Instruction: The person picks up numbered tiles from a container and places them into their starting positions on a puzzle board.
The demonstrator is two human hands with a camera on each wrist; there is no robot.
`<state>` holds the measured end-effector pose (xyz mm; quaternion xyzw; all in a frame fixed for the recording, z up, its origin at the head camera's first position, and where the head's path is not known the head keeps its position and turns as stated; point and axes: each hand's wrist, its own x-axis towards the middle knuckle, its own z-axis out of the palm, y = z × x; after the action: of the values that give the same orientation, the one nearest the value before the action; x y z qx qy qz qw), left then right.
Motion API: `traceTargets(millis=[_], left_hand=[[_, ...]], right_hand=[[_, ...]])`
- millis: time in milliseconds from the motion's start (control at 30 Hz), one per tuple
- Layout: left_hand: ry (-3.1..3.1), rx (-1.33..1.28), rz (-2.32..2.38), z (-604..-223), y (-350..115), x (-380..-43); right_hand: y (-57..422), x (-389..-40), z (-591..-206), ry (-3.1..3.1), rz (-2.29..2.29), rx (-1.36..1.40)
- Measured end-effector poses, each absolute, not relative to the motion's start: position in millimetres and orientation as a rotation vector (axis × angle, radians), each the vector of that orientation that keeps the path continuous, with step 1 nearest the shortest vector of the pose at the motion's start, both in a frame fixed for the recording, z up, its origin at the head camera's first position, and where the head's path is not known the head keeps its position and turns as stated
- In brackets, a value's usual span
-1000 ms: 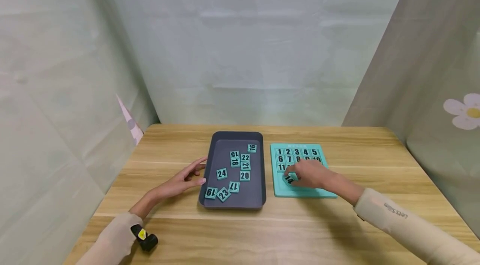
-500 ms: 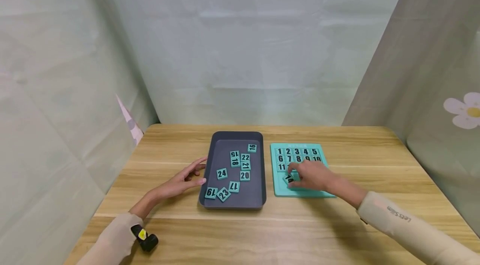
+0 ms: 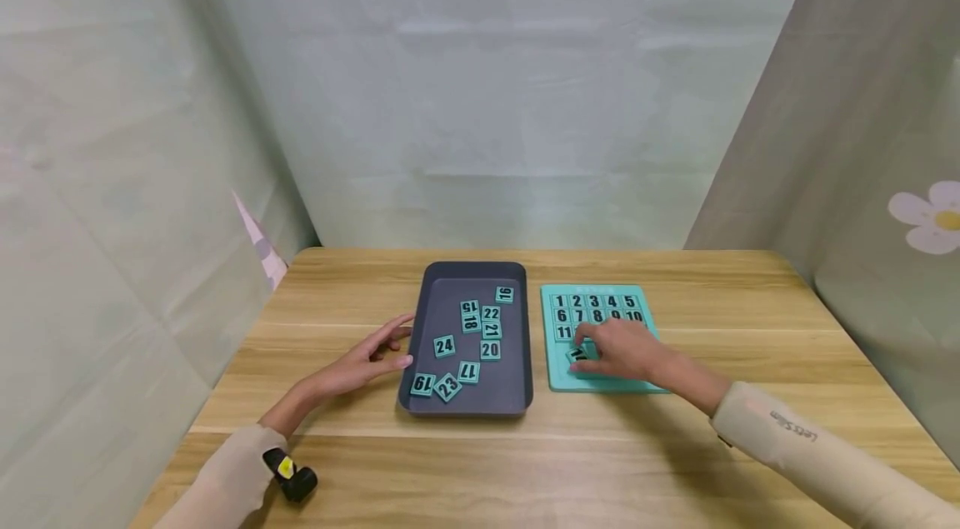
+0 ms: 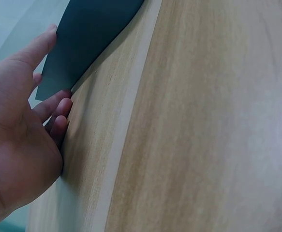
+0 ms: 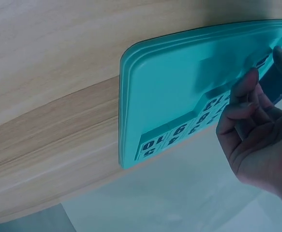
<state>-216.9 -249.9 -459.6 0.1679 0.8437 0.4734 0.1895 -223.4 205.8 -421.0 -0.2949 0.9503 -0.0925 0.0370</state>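
Observation:
On the right, my right hand (image 3: 618, 347) reaches over a turquoise number board (image 3: 551, 371). Its thumb and index finger pinch a number tile (image 3: 577, 354) lying askew on the board's bare lower part. In the right wrist view the tile (image 5: 263, 60) shows as a dark-marked piece between the fingertips. Numbers 1 to 11 line the board's upper rows, some partly hidden by the hand. My left hand (image 3: 367, 358) touches the left side of a dark grey tray (image 3: 517, 396) with thumb and loosely extended fingers. In the left wrist view the thumb lies against the tray wall (image 4: 92, 34).
Several loose tiles lie in the tray, among them 24 (image 3: 444, 346), 20 (image 3: 490, 350) and 16 (image 3: 505, 294). Both tray and board stand on a wooden table (image 3: 480, 471). A pale curtain (image 3: 480, 96) hangs behind it.
The right fingers have shifted slightly and the tile between them has turned, its 14 now harder to read. Left hand and tray have stayed put.

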Motion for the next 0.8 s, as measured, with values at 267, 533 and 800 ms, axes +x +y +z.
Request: traceTargets(millis=[267,533,800], left_hand=[[2.366,0.463,1.329,-459.6,-249.7,-217.4],[2.374,0.464,1.32,-458.4,-249.5,-217.7],[2.368,0.477,1.326,-458.3,-250.4,-216.6]], right_hand=[[206.9,-223.8,-419.8,2.985,-0.233,-0.822],[209.0,-222.4,-423.4,2.955,-0.244,-0.861],[214.9,-220.5,-421.6,2.889,-0.32,-0.917]])
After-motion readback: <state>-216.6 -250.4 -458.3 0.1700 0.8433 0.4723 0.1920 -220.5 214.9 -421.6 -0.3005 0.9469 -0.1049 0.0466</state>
